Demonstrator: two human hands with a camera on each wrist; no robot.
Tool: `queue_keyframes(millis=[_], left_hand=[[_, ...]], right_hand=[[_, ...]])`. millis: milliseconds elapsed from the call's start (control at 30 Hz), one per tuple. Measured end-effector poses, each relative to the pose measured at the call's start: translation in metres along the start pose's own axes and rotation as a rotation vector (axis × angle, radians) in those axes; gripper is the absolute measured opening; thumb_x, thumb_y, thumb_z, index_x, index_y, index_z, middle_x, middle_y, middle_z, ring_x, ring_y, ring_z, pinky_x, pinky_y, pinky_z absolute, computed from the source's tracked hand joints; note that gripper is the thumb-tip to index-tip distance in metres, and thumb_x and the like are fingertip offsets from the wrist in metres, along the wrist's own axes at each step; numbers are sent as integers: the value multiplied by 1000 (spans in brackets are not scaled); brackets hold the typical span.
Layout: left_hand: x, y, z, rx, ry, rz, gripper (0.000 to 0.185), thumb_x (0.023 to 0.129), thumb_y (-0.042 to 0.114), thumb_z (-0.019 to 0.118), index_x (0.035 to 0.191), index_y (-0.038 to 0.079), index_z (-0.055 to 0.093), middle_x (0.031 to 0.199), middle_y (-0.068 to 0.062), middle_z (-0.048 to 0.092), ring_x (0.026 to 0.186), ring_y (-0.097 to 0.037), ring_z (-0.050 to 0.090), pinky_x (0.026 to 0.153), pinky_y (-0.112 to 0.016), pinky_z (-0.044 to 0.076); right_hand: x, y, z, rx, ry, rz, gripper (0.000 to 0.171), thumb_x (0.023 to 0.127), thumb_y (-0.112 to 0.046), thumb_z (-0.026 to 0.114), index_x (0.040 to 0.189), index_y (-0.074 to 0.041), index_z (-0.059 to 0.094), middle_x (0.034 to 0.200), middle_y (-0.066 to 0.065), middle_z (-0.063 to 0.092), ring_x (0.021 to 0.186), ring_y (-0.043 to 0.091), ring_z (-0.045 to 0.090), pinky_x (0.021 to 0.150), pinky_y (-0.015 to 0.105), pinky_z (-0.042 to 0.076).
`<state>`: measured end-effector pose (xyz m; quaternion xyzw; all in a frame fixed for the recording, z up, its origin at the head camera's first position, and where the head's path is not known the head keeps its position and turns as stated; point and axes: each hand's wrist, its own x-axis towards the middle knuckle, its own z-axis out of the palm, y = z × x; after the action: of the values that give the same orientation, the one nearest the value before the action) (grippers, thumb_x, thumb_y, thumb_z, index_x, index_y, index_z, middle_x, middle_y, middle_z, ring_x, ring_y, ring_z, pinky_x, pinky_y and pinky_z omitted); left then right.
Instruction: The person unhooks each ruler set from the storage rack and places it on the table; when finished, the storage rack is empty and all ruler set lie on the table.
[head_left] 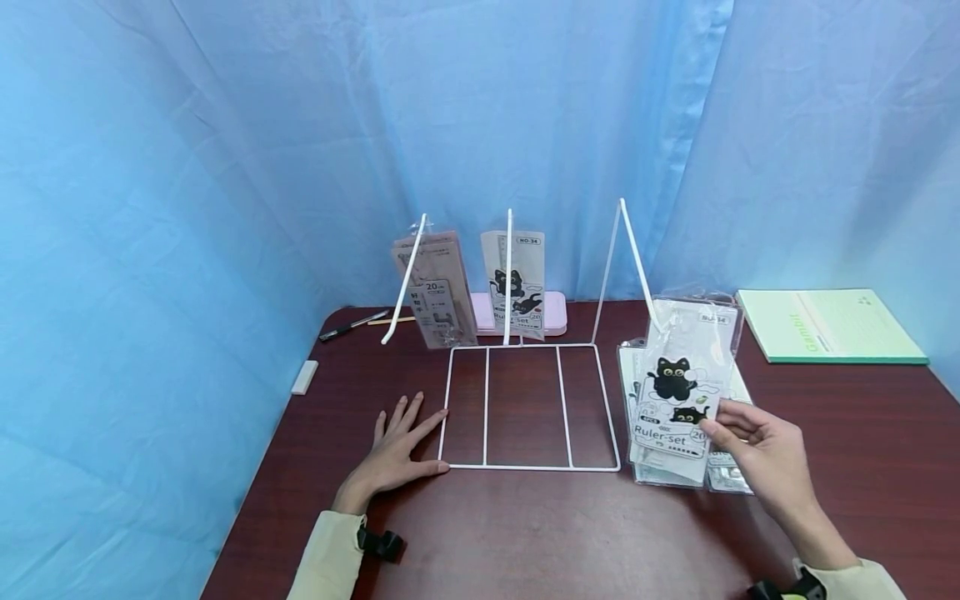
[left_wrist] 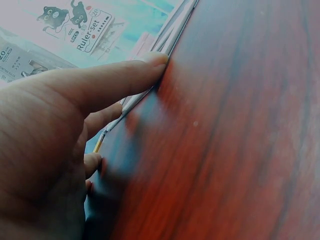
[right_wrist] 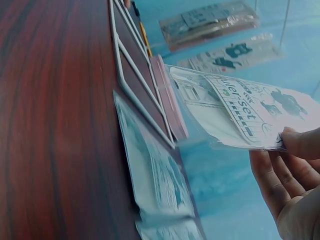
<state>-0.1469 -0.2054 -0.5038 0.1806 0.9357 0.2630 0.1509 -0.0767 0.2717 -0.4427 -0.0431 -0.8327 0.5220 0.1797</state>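
Nearby, green notebook [head_left: 825, 325], pink case [head_left: 555, 312] behind wire rack [head_left: 525, 408], pen [head_left: 352, 325]

We note the small print on the ruler pack [head_left: 678, 392] held by the right hand [head_left: 757, 454] is too fine to read. The stack of packs [head_left: 660, 467] beneath lies largely covered by it. The left wrist view is blurred across the table [left_wrist: 240, 150]; the left hand [left_wrist: 55, 140] is cut by the frame edge.

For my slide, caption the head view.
Right hand lifts a ruler-set packet beside a white wire rack.
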Motion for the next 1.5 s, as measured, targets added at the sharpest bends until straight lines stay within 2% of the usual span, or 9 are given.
queue_keyframes(millis=[167,300,567,800,1067,1200,1267,1500], left_hand=[[0,0,0,-1,3,-3,84,86,52,72,157,29,34,171,-16,4,157,-44,-5,119,-72,-6],[-1,0,0,-2,10,-1,84,86,52,73,157,28,35,171,-16,5,157,-44,-5,119,-72,-6],[0,1,1,0,15,-6,83,86,52,72,157,29,35,171,-16,5,157,-43,-5,119,-72,-6],[-1,2,1,-1,35,0,85,85,51,74,157,29,35,170,-16,8,157,-43,-3,119,-71,-5],[-1,2,0,-6,28,0,86,85,53,73,157,31,33,171,-14,7,158,-42,-4,120,-71,-6],[0,1,0,-5,38,4,86,84,52,74,157,29,35,170,-16,9,157,-43,-2,119,-71,-4],[-1,2,1,-9,42,6,85,84,52,74,156,29,36,170,-16,10,157,-43,-1,119,-71,-4],[-2,2,1,-12,45,2,85,84,52,74,156,30,36,170,-16,10,157,-44,-1,119,-72,-5]], right_hand=[[3,8,-14,11,27,25,43,85,7,73,98,-34,67,75,-35,66,59,-11,65,60,7,52],[5,13,-25,8,40,63,45,88,3,72,97,-40,64,75,-35,66,59,-11,66,60,7,52],[10,24,-45,18,80,126,44,90,2,71,95,-42,64,72,-33,66,56,-8,66,53,13,53],[11,33,-62,31,111,205,46,90,0,70,93,-45,63,71,-35,66,58,-12,63,53,9,51],[15,47,-81,195,165,243,42,89,6,68,90,-36,70,70,-26,71,58,-9,66,51,11,52],[14,56,-90,132,179,281,42,91,3,68,91,-39,66,68,-29,68,57,-10,64,51,11,52],[14,60,-94,144,187,296,40,91,2,68,91,-38,66,68,-29,69,57,-10,64,51,11,52],[14,73,-107,222,170,269,39,91,0,69,95,-39,66,72,-29,70,58,-11,65,50,9,51]])
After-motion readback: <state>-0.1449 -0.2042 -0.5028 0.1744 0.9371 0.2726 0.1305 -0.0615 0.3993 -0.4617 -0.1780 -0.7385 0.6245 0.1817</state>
